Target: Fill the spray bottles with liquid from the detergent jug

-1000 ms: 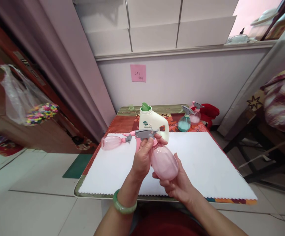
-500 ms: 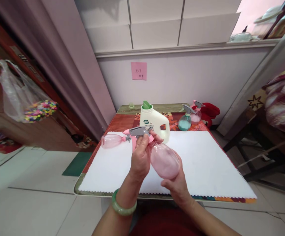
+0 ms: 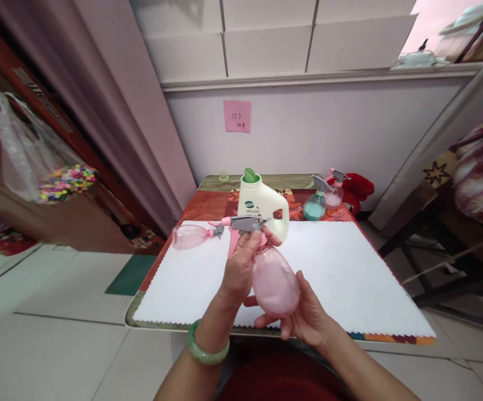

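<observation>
I hold a pink spray bottle above the near edge of the table. My left hand is closed round its neck and its grey and pink trigger head. My right hand cups the round bottom of the bottle from below, fingers curled on it. A second pink spray bottle lies on its side on the white cloth, to the left. A white detergent jug with an open green spout stands just behind my hands.
A teal spray bottle and another pink one stand at the table's back right. A small green cap lies at the back left. A bag of coloured beads hangs at left. Furniture crowds the right side.
The bottle has tipped more upright in my hands, and my right hand has slid lower under its base. The trigger head shifted slightly right.
</observation>
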A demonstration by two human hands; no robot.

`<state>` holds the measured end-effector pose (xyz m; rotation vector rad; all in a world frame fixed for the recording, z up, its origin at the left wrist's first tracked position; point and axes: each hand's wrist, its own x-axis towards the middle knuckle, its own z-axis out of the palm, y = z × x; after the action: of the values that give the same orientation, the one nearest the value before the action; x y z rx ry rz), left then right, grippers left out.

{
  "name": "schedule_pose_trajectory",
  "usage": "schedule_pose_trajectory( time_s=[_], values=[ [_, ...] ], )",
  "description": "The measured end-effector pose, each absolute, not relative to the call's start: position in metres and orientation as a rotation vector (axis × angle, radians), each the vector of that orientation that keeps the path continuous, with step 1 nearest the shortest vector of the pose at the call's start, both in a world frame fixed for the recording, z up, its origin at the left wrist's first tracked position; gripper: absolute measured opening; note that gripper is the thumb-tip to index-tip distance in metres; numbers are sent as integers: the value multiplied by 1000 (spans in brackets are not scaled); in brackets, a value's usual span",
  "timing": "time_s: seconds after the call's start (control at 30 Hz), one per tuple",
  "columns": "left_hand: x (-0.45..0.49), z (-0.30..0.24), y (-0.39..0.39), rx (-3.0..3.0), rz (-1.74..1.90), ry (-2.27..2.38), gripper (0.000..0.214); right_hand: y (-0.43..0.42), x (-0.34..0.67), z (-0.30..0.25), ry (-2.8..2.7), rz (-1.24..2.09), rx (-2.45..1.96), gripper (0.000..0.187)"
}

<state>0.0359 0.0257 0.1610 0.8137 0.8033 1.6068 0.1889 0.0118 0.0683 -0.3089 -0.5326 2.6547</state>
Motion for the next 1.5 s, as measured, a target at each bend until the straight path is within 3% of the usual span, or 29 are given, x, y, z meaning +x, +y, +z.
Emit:
schedule_pose_trajectory(
  time_s=[0.2,0.43,0.63,0.8,1.0,1.5],
  values=[
    [32,167,31,830,1696,783,33,6,176,65,-663,2200,-547,75],
    [-5,181,42,744,2044,695,37,14,185,57,-869,1929,-787,87],
    [-78,161,43,617,2387,815,47,46,219,61,-890,1752,-884,83],
    [-107,95,47,345,2193,833,42,94,236,107,-1020,1447,-882,77],
    [-100,17,50,131,2099,902,36,145,234,179,-1242,1364,-839,67],
    [-109,5,47,115,2075,896,25,201,211,229,-1432,1292,-987,67]
  ],
)
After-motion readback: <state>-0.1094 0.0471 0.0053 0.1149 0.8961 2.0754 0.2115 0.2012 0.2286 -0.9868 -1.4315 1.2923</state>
